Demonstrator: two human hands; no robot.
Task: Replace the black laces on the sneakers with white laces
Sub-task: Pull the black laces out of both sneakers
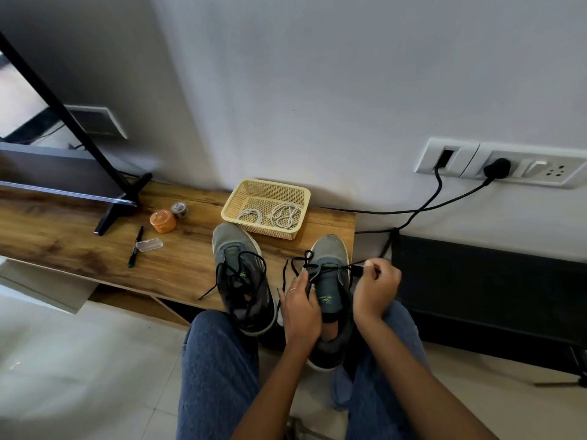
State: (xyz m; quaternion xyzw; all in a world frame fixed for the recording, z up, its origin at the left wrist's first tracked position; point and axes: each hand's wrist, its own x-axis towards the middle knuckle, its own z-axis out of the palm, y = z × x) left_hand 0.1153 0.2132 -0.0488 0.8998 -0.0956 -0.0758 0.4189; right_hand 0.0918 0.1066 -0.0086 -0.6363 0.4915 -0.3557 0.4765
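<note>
Pinching black lace [336,267], right grip [376,282], left grip [300,301] curled holding right sneaker [330,296]

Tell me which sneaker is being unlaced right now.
The sneaker on the right, nearest the table's end. The left hand steadies it while the right hand pulls its black lace sideways. The other sneaker sits untouched.

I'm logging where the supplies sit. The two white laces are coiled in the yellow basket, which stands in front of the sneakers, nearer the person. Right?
Not quite. The head view shows the yellow basket holding the white laces behind the sneakers, against the wall.
</note>
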